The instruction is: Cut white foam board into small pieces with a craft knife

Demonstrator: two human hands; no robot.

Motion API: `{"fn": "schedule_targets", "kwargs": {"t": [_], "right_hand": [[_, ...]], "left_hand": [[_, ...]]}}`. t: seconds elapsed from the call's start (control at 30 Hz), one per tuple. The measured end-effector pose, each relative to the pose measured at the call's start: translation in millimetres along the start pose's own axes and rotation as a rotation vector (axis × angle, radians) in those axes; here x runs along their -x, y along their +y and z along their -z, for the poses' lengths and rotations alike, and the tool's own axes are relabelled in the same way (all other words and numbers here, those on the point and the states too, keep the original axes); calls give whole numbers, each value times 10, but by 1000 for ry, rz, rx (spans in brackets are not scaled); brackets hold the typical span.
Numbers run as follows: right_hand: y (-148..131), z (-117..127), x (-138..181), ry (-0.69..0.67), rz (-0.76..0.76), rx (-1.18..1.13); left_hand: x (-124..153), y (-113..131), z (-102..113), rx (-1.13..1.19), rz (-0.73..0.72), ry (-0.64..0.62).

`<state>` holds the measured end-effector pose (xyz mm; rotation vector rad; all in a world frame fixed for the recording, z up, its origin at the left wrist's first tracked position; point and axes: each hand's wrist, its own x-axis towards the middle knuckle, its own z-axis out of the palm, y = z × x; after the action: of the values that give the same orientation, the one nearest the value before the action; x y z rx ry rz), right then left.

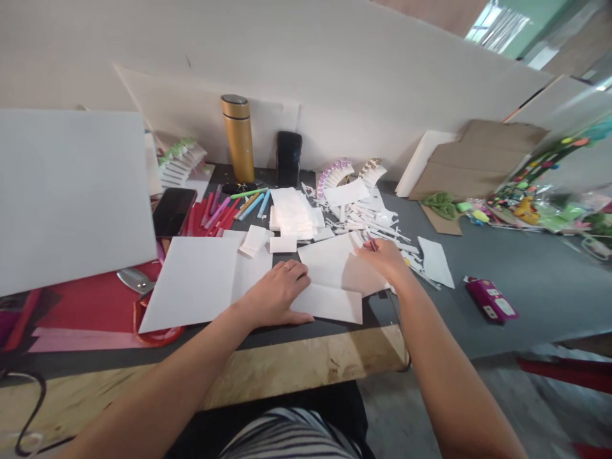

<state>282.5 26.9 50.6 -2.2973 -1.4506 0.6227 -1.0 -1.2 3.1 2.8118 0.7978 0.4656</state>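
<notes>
My left hand (pixel 280 293) lies on white paper, fingers bent a little and thumb stretched out to the side, a ring on one finger. Under and beside it is a narrow folded white sheet (pixel 335 303). My right hand (pixel 382 258) is closed at the upper right of a larger white sheet (pixel 327 258). Between its fingertips shows the end of a thin dark tool (pixel 371 243); its kind is too small to tell. To the left of my left hand lies a big white sheet (pixel 194 280), partly over red-handled scissors (pixel 138 280).
Behind the sheets are stacked white slips (pixel 291 213), a heap of paper scraps (pixel 373 220), coloured pens (pixel 224 210), a gold flask (pixel 239 140) and an upright black phone (pixel 289 158). A purple pouch (pixel 491 299) lies right; a white board (pixel 71 197) stands left.
</notes>
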Motion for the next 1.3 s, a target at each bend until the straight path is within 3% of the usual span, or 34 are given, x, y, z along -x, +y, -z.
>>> {"fn": "schedule_targets", "kwargs": {"t": [0.13,0.23,0.3,0.4,0.47,0.53,0.6,0.73,0.87,1.0,1.07,1.17,1.2,1.23,1.3], "right_hand": [[-4,199,30,-66,-53,-233],[14,417,-85,-80,-101,-216],[44,583,-235,30,-79,-153],[53,759,-436,342,40,14],[-6,736,-467,455,109,39],[-118,565,-390,503,196,-3],[-252,282,-233,480,309,-226],[-424,-291,88,340,371,-464],[-372,-511,161,144,429,-402],[-261,-393,102,51,436,-387],[-230,-263,119,-183,427,-363],[-229,-84,224,-769,481,-177],[-243,-50,273,-884,506,-100],[-265,-34,323,-938,532,-15],[-325,-53,420,-910,586,164]], "left_hand": [[10,0,42,28,-9,11],[19,14,56,38,-6,16],[24,16,63,10,7,12],[25,0,77,-72,65,-12],[19,-17,89,-114,111,-36],[13,-27,100,-131,144,-54],[8,-28,105,-138,165,-62],[12,-19,99,-158,195,-61],[15,-24,98,-170,177,-65],[-1,-30,87,-198,229,-58],[-7,-32,71,-190,247,-42],[-5,-45,47,-166,265,-1],[-2,-52,42,-162,271,11],[2,-61,40,-158,278,19],[9,-79,38,-153,288,27]]}}
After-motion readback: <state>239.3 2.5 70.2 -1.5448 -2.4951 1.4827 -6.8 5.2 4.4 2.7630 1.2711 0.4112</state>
